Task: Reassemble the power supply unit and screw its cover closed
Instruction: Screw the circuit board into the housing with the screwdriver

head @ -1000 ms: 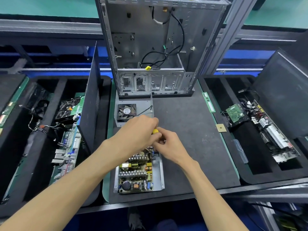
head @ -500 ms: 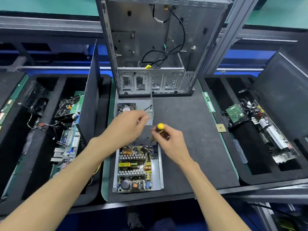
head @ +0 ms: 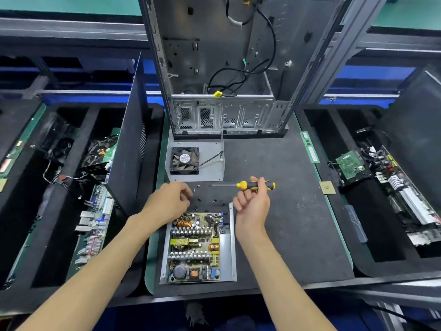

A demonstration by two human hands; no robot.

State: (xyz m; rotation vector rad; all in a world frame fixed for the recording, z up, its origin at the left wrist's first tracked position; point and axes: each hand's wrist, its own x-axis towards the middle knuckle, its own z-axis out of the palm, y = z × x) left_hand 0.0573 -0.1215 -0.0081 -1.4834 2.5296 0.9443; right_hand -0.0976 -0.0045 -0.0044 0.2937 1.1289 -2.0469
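Observation:
The power supply base (head: 228,244) lies open on the black mat, its circuit board (head: 194,247) exposed. Its grey metal cover (head: 210,158), carrying a black fan (head: 185,160), lies just beyond, near the case. Several small dark screws (head: 210,202) are scattered on the mat between the two. My left hand (head: 167,201) hovers over the screws' left end with fingers curled; whether it pinches one is hidden. My right hand (head: 253,201) holds a yellow and black screwdriver (head: 248,185) by its handle, lying level with the tip pointing left.
An empty silver computer case (head: 222,68) stands upright at the back of the mat. Foam trays with boards and cables flank it on the left (head: 95,211) and right (head: 381,187). A RAM stick (head: 310,149) and a small gold chip (head: 327,187) lie at the mat's right edge.
Both hands have drawn apart from above the power supply's far end. The right hand swung the screwdriver out to the right and level; the left settled over the screws.

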